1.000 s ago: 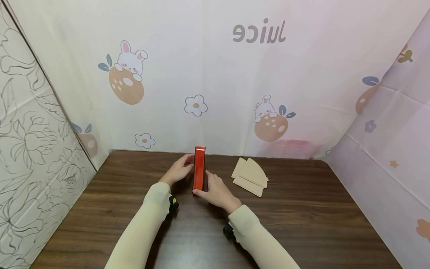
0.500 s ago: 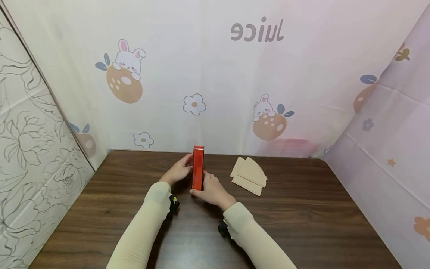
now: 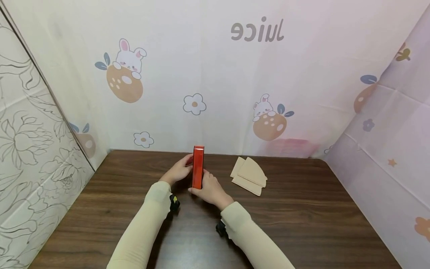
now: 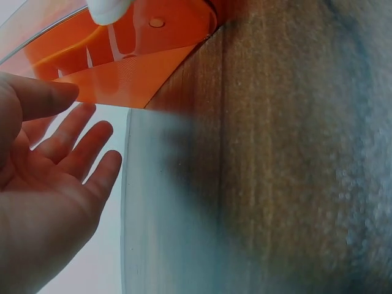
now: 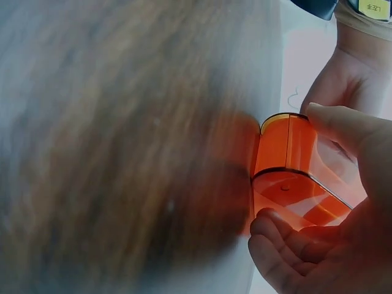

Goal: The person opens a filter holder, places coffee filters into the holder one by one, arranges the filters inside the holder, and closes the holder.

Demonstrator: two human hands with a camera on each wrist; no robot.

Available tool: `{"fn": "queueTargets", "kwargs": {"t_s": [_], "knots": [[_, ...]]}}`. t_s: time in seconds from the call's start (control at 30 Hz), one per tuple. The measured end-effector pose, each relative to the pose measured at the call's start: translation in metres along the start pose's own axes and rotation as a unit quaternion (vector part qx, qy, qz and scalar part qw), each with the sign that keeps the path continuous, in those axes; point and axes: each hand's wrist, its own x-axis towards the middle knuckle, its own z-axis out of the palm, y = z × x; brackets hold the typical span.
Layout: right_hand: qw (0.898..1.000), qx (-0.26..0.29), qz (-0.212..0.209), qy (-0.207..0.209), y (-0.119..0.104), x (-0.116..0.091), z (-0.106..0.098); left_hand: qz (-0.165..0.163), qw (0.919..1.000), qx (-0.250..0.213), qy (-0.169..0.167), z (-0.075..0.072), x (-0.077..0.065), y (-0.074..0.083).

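Observation:
A narrow, see-through orange plastic box [image 3: 198, 168] stands upright near the back of the table, its rounded end showing in the right wrist view. My right hand [image 3: 211, 189] grips its near lower end, thumb [image 5: 337, 125] across the front edge and fingers curled along the right side. On the other side is my left hand [image 3: 178, 172], fingers reaching behind the box's left face. The left wrist view shows that hand's loosely bent fingers [image 4: 76, 147], spread and holding nothing, with the thumb beside the orange wall.
Several fan-shaped tan paper coffee filters [image 3: 250, 175] lie overlapping to the right of the box. The dark wood table [image 3: 302, 216] ends at a printed curtain [image 3: 221, 74] behind, with more patterned cloth at both sides.
The box and my right hand have shifted slightly left, and the right thumb has slid further across the box's lower front. My left hand has hardly moved.

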Motion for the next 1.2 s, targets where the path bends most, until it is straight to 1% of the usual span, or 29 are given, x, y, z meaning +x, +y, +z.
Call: {"fn": "queueTargets", "kwargs": {"t_s": [0.2,0.5,0.8,1.03,1.2], "knots": [[1.000,0.019,0.001,-0.003,-0.0003,0.0003,0.0014,0.004,1.0000,-0.008,-0.004,-0.0010,-0.0007,-0.0015],[1.000,0.022,-0.006,-0.007,-0.0010,0.0010,0.0001,-0.008,0.9999,-0.011,-0.001,-0.0026,0.0007,-0.0022],[0.999,0.029,-0.010,-0.009,-0.0014,0.0016,-0.0008,-0.002,0.9999,-0.016,0.004,-0.0028,0.0003,-0.0012],[0.999,0.036,-0.013,-0.021,-0.0008,-0.0006,-0.0010,-0.024,0.9996,-0.014,0.003,-0.0035,-0.0044,-0.0027],[0.999,0.035,-0.013,-0.014,-0.0026,-0.0011,-0.0033,-0.011,0.9998,-0.015,0.008,-0.0043,-0.0053,0.0004]]}}
